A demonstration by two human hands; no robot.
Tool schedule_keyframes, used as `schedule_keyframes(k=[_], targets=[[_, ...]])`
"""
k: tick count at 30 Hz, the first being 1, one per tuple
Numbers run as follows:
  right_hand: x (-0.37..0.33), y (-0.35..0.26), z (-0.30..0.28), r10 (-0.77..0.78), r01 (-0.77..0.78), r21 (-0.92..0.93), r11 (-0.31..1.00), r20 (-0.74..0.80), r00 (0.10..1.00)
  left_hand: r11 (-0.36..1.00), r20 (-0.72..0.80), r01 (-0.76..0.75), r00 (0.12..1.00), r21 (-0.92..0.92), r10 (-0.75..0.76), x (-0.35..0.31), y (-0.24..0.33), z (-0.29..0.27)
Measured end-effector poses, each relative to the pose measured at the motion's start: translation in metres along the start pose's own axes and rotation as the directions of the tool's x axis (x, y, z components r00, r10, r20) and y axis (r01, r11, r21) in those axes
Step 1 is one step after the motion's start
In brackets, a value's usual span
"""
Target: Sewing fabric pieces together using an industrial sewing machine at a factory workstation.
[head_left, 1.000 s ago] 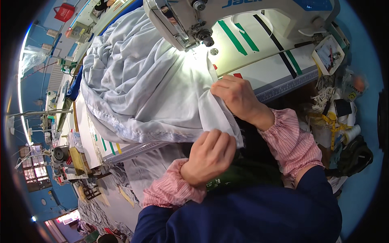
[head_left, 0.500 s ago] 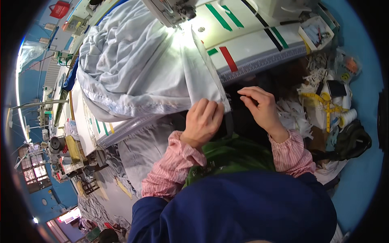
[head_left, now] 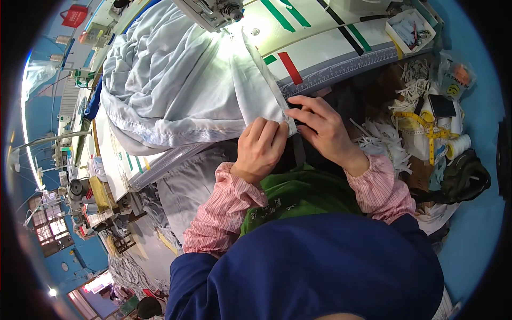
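Note:
A pale grey cloth [head_left: 176, 96] lies in folds across the sewing machine table, its seamed strip running up under the lit machine head [head_left: 210, 13]. At the cloth's near corner, my left hand [head_left: 261, 146] has its fingers closed over the edge, with the thumb hidden. My right hand [head_left: 328, 130] is just to the right of that corner. Its fingertips reach the cloth's right edge, thumb and fingers still apart. Both arms wear pink striped sleeves.
A ruler strip [head_left: 341, 68] follows the table's front edge, near red tape [head_left: 290, 68]. A white box of small tools [head_left: 410, 32] stands at the back right. To the right are a yellow tape measure [head_left: 431, 133], a phone [head_left: 442, 106], a thread spool [head_left: 458, 144] and white scraps [head_left: 385, 144].
My right hand has moved left and up to the cloth's corner. The left hand keeps its hold on the edge. The whole view has shifted slightly.

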State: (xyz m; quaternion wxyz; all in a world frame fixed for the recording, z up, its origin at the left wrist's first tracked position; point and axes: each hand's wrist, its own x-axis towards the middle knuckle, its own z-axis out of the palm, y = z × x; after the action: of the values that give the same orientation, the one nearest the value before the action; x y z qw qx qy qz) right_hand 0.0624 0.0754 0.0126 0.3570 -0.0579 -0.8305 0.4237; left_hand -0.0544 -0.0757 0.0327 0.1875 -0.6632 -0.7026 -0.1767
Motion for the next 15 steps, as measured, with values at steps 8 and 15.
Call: schedule_keyframes(k=[8,15], targets=[[0.035,0.01,-0.005,-0.356,0.381,-0.073,0.922,0.233,0.905,0.996,-0.044,-0.051,0.998,-0.068,0.048,0.008,-0.005,-0.013],[0.042,0.011,-0.013,-0.457,0.492,-0.03,0.87,0.324,0.829,0.971,0.009,-0.028,0.999,-0.237,0.031,0.007,-0.007,-0.014]])
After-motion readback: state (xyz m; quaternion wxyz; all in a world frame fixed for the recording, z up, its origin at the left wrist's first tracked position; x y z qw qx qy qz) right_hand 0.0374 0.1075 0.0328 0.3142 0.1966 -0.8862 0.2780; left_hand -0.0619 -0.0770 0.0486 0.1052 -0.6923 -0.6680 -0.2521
